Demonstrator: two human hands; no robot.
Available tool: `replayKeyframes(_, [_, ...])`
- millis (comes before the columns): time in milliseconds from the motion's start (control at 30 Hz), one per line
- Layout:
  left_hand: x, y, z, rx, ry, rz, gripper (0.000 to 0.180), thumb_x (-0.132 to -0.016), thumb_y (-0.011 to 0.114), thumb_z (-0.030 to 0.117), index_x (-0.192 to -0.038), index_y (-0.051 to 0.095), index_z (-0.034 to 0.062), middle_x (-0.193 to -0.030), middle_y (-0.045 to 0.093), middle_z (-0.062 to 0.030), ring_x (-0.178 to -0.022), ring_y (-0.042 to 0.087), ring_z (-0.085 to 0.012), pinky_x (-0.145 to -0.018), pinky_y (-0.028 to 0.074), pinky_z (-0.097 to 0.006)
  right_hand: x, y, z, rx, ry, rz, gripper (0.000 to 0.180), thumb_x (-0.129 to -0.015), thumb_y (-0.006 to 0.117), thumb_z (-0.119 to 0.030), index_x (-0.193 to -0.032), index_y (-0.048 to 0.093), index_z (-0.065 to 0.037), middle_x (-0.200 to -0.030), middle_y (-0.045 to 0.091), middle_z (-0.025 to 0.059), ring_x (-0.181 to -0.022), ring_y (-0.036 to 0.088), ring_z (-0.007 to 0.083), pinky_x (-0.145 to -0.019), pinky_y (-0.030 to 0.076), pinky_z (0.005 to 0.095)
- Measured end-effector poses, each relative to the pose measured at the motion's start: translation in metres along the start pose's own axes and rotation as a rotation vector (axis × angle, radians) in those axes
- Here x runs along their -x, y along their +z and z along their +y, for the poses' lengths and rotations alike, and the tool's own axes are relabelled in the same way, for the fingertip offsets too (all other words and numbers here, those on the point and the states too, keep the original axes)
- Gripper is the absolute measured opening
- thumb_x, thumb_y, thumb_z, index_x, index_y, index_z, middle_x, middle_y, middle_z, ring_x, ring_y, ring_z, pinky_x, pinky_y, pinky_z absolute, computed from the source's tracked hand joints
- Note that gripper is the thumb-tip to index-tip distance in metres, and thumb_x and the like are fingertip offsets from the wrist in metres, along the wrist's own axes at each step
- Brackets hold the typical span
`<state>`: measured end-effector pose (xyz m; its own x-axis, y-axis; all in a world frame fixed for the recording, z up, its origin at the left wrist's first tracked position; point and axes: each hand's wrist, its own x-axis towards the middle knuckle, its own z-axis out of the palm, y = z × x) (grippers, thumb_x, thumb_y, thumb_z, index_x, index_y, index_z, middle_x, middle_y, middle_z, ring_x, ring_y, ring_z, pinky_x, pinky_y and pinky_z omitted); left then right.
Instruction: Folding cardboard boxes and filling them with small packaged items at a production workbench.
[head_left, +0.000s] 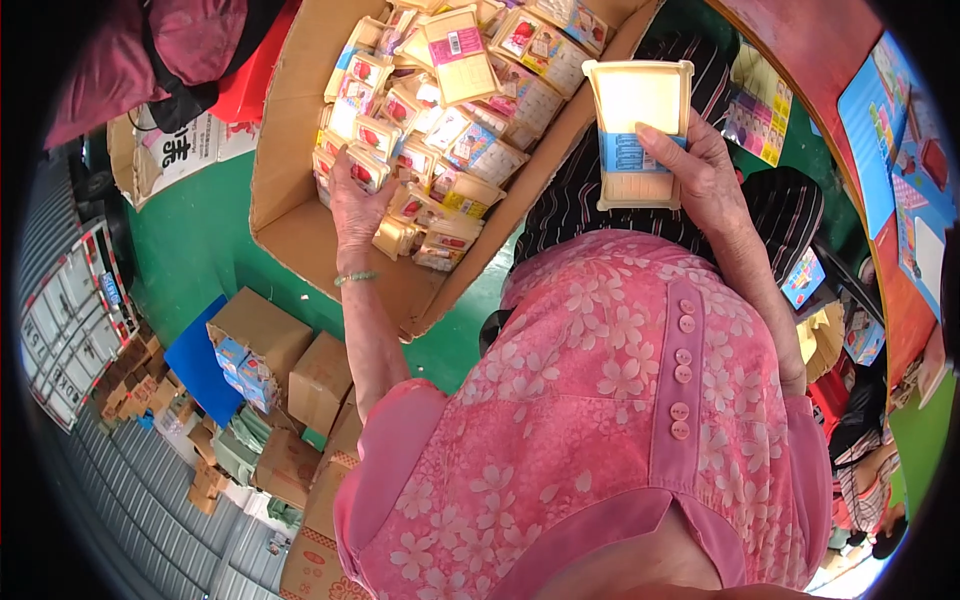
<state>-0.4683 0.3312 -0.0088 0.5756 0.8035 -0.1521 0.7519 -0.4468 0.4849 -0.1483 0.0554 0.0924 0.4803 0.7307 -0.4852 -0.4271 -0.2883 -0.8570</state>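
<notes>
The right hand [700,172] held a pack [640,100], thumb on its blue band [620,153], right of the box [288,130]. The left hand [358,208] touched packs [470,148] inside the box — whether gripping could not be told.

Packs [485,150] in carton [290,130] ahead; table [820,40] right of carton; boxes [320,380] on floor [180,250], left.

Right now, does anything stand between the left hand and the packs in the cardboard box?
Nothing visible does: the left hand is inside the box, right at the packs. The right hand holds a blue-banded pack off to the right.
</notes>
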Motion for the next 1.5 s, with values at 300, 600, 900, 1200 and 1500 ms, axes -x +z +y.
replayKeyframes(300, [-0.036, 0.003, 0.042, -0.204, 0.112, -0.076, 0.083, -0.061, 0.087, 0.022, -0.129, 0.045, -0.0009, -0.116, 0.057, -0.0219, -0.111, 0.053, -0.0371, -0.096, 0.045, -0.044, 0.002, 0.003, -0.003, -0.020, 0.002, 0.031, 0.034, -0.091, 0.068, -0.023, -0.121, 0.062, -0.009, -0.101, 0.068, 0.0013, -0.090, 0.063, 0.0092, -0.080, 0.053, 0.0282])
replayKeyframes(600, [-0.046, 0.014, 0.039, -0.169, 0.215, -0.094, 0.083, -0.062, 0.082, 0.013, -0.133, 0.040, 0.0003, -0.121, 0.055, -0.0214, -0.116, 0.049, -0.0388, -0.102, 0.042, -0.045, 0.000, -0.002, -0.003, -0.018, 0.024, -0.019, 0.036, -0.092, 0.067, -0.026, -0.122, 0.060, -0.008, -0.102, 0.067, 0.0018, -0.092, 0.062, 0.0088, -0.083, 0.051, 0.0272])
replayKeyframes(900, [-0.051, 0.016, 0.059, -0.232, 0.115, -0.098, 0.085, -0.059, 0.078, 0.008, -0.135, 0.040, 0.0027, -0.114, 0.057, -0.0190, -0.112, 0.051, -0.0363, -0.101, 0.042, -0.044, -0.004, -0.001, -0.003, -0.018, -0.053, -0.107, 0.033, -0.091, 0.068, -0.020, -0.121, 0.061, -0.007, -0.104, 0.067, 0.0004, -0.095, 0.061, 0.0078, -0.085, 0.050, 0.0270])
replayKeyframes(1200, [-0.052, 0.025, 0.049, -0.215, 0.062, -0.145, 0.081, -0.064, 0.080, 0.016, -0.133, 0.042, 0.0019, -0.114, 0.057, -0.0195, -0.107, 0.054, -0.0360, -0.097, 0.045, -0.044, -0.016, 0.013, -0.030, 0.756, -0.847, -0.178, 0.025, -0.078, 0.070, 0.000, -0.102, 0.067, -0.004, -0.100, 0.068, 0.0037, -0.090, 0.065, 0.0201, -0.083, 0.052, 0.0324])
replayKeyframes(1500, [-0.034, 0.010, 0.055, 0.090, -0.102, -0.150, 0.090, -0.060, 0.084, 0.017, -0.135, 0.040, -0.0047, -0.119, 0.057, -0.0220, -0.111, 0.056, -0.0324, -0.097, 0.046, -0.039, -0.043, 0.041, -0.048, 1.199, -1.019, -0.175, 0.029, -0.076, 0.068, -0.009, -0.105, 0.064, -0.008, -0.086, 0.065, 0.0058, -0.085, 0.064, 0.0247, -0.077, 0.050, 0.0365])
